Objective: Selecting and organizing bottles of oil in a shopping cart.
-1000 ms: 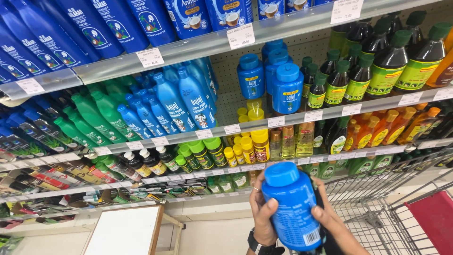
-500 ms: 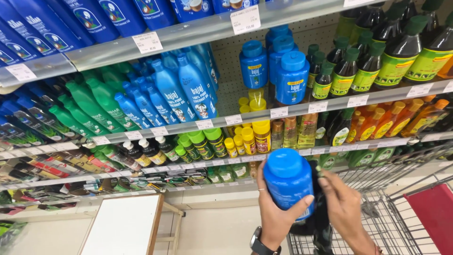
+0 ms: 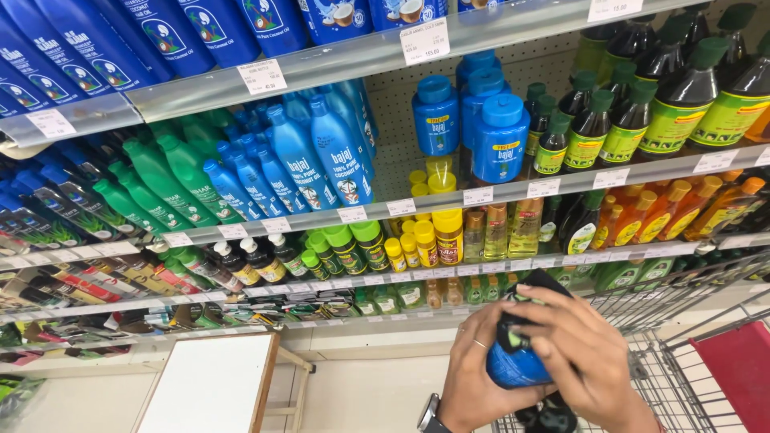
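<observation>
A blue plastic bottle (image 3: 513, 362) is held low in front of the shelves, mostly covered by both my hands. My left hand (image 3: 473, 377), with a ring and a wrist watch, wraps it from the left. My right hand (image 3: 589, 361) grips it from the right and over the top, and a dark thing (image 3: 533, 282) shows above the fingers. More blue bottles (image 3: 497, 132) of the same kind stand on the shelf straight above.
Store shelves (image 3: 449, 196) carry rows of blue, green, yellow and dark oil bottles with price tags. A wire shopping cart (image 3: 682, 377) with a red flap stands at lower right. A white board on a wooden frame (image 3: 212, 385) is at lower left.
The blue bottle has come down from upright before the shelves. My right hand has moved over its top, so both hands now cover most of it.
</observation>
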